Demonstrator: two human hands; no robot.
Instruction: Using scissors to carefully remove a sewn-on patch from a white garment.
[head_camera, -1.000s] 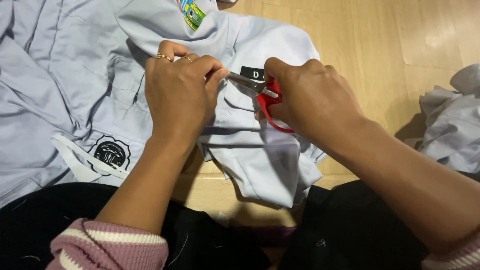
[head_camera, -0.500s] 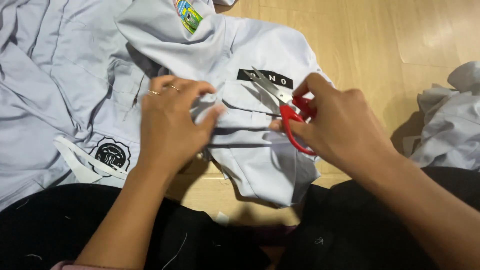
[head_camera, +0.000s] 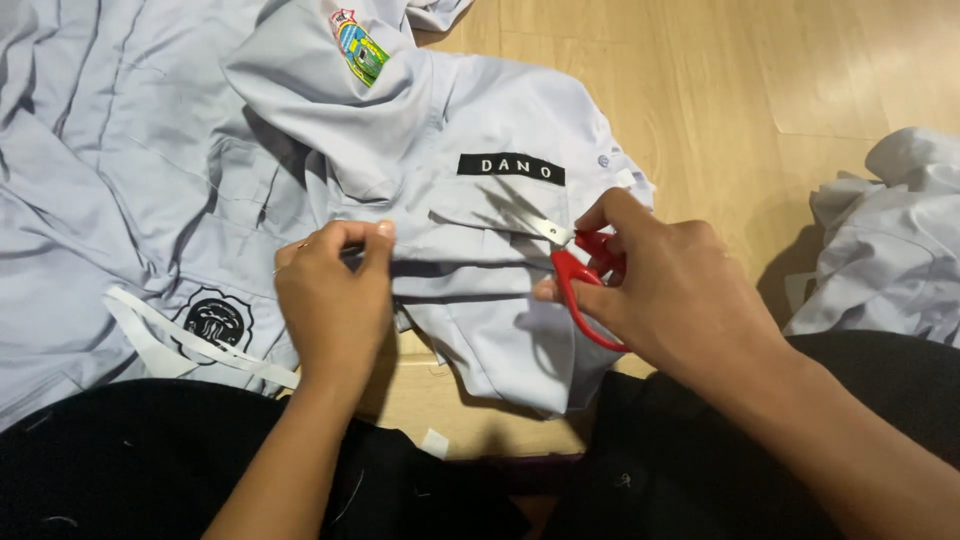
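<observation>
While you sit with dark trousers nearest the camera, your left hand pinches a fold of the white shirt between thumb and fingertips, just below its chest pocket. Your right hand is closed around red-handled scissors, the short blades narrowly parted and lying on the pocket flap, under a black name patch. Thread trimming on the pocket looks to be the step in hand; next, you would need taut cloth and blade tips kept off the fabric. Farther off lie a colourful sleeve badge, wooden floor and another white garment at right.
</observation>
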